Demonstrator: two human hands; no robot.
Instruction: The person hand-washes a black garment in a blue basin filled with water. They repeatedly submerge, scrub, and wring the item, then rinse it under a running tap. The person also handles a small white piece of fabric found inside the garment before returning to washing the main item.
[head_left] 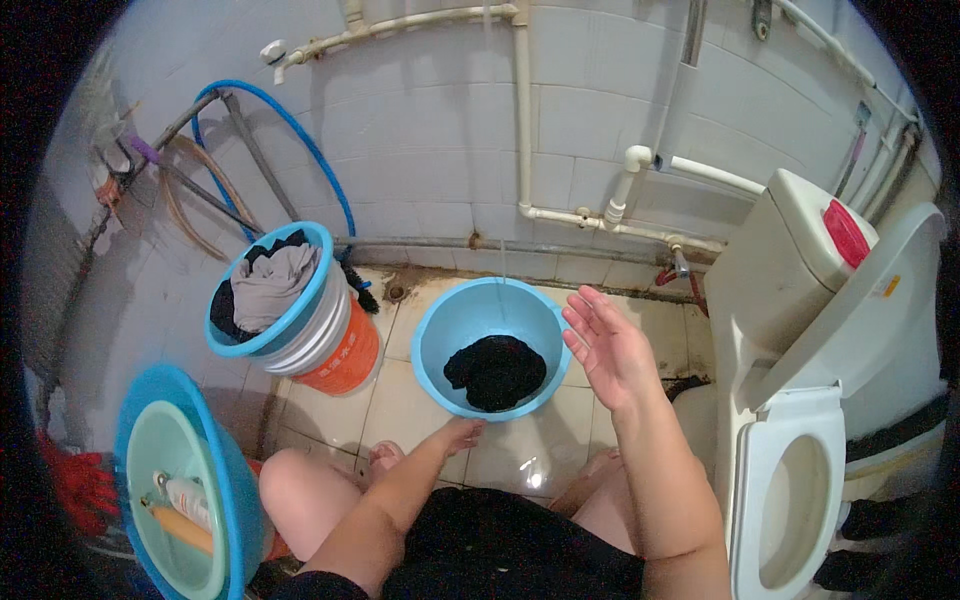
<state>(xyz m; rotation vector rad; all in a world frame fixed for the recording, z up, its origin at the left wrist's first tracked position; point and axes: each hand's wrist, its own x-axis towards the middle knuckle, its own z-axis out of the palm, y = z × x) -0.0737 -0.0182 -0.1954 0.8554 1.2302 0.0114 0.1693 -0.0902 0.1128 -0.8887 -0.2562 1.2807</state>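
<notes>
A light blue plastic basin stands on the tiled floor in front of me. Bunched black cloth lies in it, toward the near side. A thin stream of water falls into the basin from above. My right hand is raised over the basin's right edge, fingers stretched out and holding nothing. Down at the near rim is my left hand, against or just below the basin's edge. Its fingers are too foreshortened to show whether they grip the rim.
Left of the basin, a white-and-orange bucket carries a blue basin of grey and dark clothes. Nearer left, a green basin with bottles sits in a larger blue one. A toilet stands right; pipes run along the wall.
</notes>
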